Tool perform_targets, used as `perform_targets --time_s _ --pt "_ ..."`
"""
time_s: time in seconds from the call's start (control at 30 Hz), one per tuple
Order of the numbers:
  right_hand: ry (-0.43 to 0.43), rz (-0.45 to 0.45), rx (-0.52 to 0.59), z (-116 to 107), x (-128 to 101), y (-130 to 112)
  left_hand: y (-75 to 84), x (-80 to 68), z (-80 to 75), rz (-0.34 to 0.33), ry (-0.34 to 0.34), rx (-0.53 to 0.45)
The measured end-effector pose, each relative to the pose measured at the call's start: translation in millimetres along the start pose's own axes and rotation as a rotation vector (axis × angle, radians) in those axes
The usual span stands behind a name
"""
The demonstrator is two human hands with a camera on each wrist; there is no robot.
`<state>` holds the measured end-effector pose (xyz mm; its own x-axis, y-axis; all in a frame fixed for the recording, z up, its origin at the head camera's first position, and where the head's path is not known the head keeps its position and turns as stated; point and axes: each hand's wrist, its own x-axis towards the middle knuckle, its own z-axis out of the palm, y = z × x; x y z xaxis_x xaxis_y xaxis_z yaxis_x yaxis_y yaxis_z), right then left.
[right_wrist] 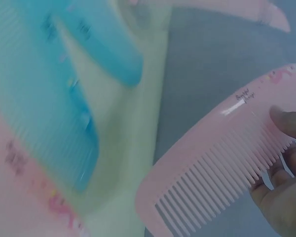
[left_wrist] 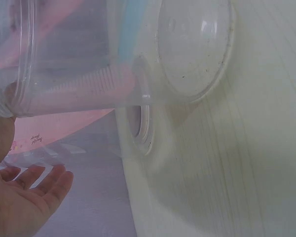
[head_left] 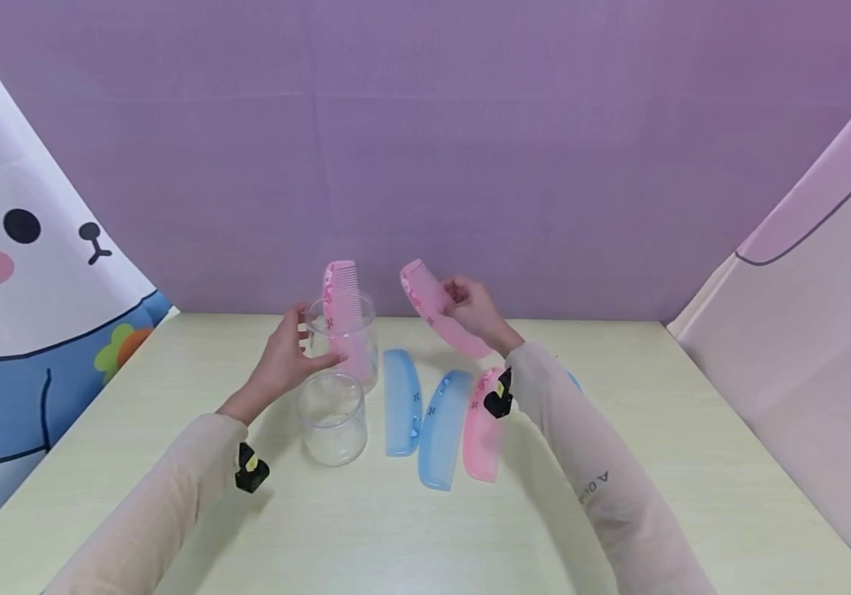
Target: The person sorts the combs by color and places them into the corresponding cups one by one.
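My left hand (head_left: 280, 359) grips the far clear jar (head_left: 370, 351), thumb on the near side and fingers around its left side. A pink comb (head_left: 339, 297) stands in that jar, its upper half above the rim. Just in front is a second clear jar (head_left: 332, 426) with nothing in it. To the right, my right hand (head_left: 479, 312) pinches another pink comb (right_wrist: 212, 133) by its toothed side. This comb is tilted in the air above the table's back part, with its printed spine facing left in the head view.
Two blue combs (head_left: 401, 405) and a pink comb (head_left: 483, 438) lie side by side on the pale table (head_left: 396, 545), right of the jars. A blue edge (head_left: 574, 382) peeks out beyond the right sleeve. A purple cloth backdrop (head_left: 470, 165) rises behind the table.
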<state>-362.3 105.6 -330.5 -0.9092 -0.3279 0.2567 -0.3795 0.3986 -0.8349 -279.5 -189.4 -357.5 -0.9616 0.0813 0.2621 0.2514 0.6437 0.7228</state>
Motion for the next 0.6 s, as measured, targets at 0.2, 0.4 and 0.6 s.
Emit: perform_targets --time_s 0.2,0.4,0.6 --pt "0.086 -0.011 0.118 5.0 2.3 -17.1 0.7 0.0 0.2 -0.006 -0.001 -0.001" --pt "0.133 0.011 0.230 7.9 3.4 -34.6 1.9 -0.7 0.3 -0.003 -0.001 0.000" --pt "0.165 -0.002 0.334 8.3 6.2 -53.9 2.1 -0.6 0.9 -0.002 -0.001 0.005"
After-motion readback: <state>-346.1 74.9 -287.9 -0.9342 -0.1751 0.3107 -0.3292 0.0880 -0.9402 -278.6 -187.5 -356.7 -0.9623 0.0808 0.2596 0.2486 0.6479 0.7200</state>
